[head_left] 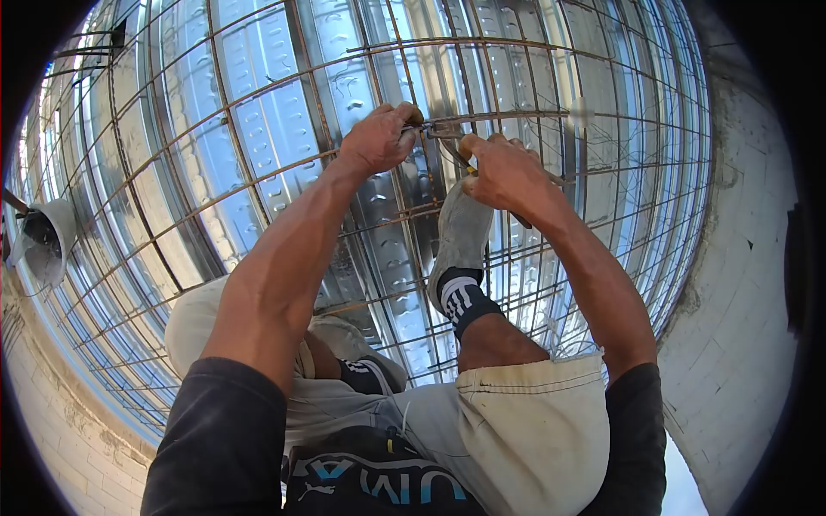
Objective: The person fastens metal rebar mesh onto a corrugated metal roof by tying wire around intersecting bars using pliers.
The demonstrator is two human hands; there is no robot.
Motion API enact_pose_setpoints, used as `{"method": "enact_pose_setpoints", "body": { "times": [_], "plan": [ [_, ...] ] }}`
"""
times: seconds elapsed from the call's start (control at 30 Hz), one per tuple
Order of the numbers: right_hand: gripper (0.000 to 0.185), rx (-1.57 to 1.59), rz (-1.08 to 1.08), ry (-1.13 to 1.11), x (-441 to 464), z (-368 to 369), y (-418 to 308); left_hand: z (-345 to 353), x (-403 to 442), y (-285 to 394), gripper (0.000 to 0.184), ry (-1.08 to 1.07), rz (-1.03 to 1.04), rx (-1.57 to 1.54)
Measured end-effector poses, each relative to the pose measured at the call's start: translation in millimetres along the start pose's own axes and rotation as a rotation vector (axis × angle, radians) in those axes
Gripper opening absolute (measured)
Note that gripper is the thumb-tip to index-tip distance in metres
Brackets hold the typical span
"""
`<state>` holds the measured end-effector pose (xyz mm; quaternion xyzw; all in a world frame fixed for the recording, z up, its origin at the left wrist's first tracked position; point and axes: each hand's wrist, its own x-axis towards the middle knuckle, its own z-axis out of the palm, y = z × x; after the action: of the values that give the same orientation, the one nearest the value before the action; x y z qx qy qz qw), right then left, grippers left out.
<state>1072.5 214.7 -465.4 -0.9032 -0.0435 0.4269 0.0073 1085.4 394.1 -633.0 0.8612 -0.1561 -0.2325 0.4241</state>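
Observation:
My left hand [379, 139] is closed at a rebar crossing in the mesh. Its fingertips hide what they hold; a thin grey piece, wire or bar, shows beside them. Just to the right, my right hand [509, 172] is wrapped around pincers [444, 134], whose jaws are at the same crossing. A dark handle end sticks out below that palm. Rusty rebar [288, 172] runs in a grid under both hands, above shiny ribbed metal decking [258, 103]. One grey shoe [465, 225] stands on the mesh directly below my right hand.
A pale wall [731, 224] borders the decking on the right, and a block wall [60, 404] on the left. A whitish, bowl-like object [53, 241] is at the left edge. Thin loose wires [632, 155] lie over the mesh at right. My other shoe [348, 340] is below my left arm.

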Motion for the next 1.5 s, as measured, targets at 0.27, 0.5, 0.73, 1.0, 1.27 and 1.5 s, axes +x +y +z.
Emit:
{"method": "enact_pose_setpoints", "body": {
  "times": [0.27, 0.5, 0.73, 1.0, 1.27, 1.5],
  "plan": [
    [0.048, -0.046, 0.047, 0.022, 1.4, 1.8, -28.1, -2.5, -1.0, 0.3, 0.023, 0.035, 0.059, 0.009],
    [0.042, -0.029, -0.106, 0.023, 16.0, 4.2, -8.2, -2.1, -2.7, 2.5, 0.023, 0.047, 0.038, 0.036],
    [0.044, -0.128, -0.102, -0.045, 29.6, 13.9, 43.0, -0.5, -2.9, 0.4, 0.021, 0.037, 0.041, 0.045],
    [0.033, -0.371, -0.157, 0.274, 11.5, 27.3, 45.3, -0.3, -2.8, -2.8, 0.022, 0.055, 0.096, 0.099],
    [0.033, 1.024, 0.231, -0.353, -5.0, 20.2, 20.3, 4.1, -1.9, -7.8, 0.021, 0.071, 0.089, 0.064],
    [0.037, 0.604, 0.159, -0.039, -11.1, 49.4, 25.8, 1.3, -0.3, -9.3, 0.021, 0.088, 0.176, 0.043]
  ]
}}
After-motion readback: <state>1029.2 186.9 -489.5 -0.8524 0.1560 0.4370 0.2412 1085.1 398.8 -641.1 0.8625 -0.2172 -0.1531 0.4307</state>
